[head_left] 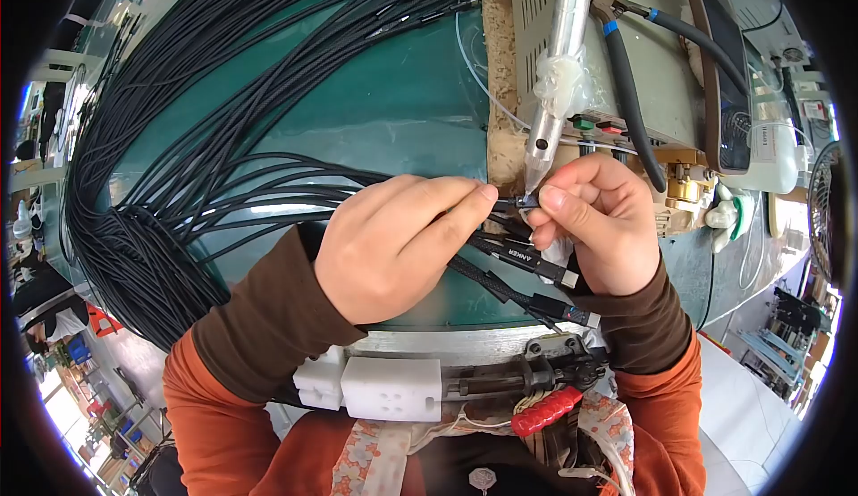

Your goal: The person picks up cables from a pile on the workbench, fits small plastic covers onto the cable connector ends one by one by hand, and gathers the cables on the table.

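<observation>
My left hand [393,246] is closed over a black braided cable, fingertips near its end. My right hand [603,219] pinches the small dark connector [528,201] at that cable's end between thumb and forefinger. Directly above the connector is the pointed tip of a metal nozzle [539,161], which comes down from the top; I cannot tell whether they touch. Below my hands lie a black USB-C cable end [527,260] marked ANKER and another cable plug [565,309]. The far side of the held connector is hidden by my fingers.
A large bundle of black cables [143,264] curves along the left of the green mat [393,94]. Blue-banded pliers [630,94] rest on a beige machine [657,76] at upper right. At the near edge sit a white block [391,389] and a red-handled toggle clamp [547,411].
</observation>
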The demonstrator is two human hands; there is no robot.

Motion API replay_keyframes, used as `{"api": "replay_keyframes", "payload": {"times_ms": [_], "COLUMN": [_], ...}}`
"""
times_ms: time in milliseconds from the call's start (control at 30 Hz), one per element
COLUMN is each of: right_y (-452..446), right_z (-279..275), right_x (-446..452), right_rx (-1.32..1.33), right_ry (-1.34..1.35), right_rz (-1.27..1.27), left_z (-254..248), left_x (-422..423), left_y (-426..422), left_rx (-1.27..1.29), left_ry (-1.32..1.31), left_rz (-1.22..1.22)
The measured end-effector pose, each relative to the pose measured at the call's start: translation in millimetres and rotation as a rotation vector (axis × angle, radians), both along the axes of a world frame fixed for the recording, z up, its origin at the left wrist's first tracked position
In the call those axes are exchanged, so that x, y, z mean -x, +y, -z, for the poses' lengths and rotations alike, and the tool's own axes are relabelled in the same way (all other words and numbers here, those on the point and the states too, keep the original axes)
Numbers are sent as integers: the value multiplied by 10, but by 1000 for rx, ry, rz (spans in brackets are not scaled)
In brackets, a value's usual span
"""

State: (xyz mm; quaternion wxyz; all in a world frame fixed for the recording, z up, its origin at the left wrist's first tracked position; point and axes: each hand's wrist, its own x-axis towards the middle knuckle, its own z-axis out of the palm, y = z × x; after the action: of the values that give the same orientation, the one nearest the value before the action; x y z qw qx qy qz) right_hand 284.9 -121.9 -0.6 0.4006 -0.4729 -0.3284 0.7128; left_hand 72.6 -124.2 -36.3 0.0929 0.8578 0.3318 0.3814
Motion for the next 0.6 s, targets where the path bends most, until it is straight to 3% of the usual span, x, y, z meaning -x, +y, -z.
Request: {"api": "replay_keyframes", "payload": {"times_ms": [600], "right_y": [-87], "right_z": [41], "right_x": [44], "right_rx": [-259], "right_ry": [-162], "right_rz": [22], "left_z": [-34], "left_x": [-11], "left_y": [18], "left_rx": [-12], "left_ry": [-17], "left_rz": [15]}}
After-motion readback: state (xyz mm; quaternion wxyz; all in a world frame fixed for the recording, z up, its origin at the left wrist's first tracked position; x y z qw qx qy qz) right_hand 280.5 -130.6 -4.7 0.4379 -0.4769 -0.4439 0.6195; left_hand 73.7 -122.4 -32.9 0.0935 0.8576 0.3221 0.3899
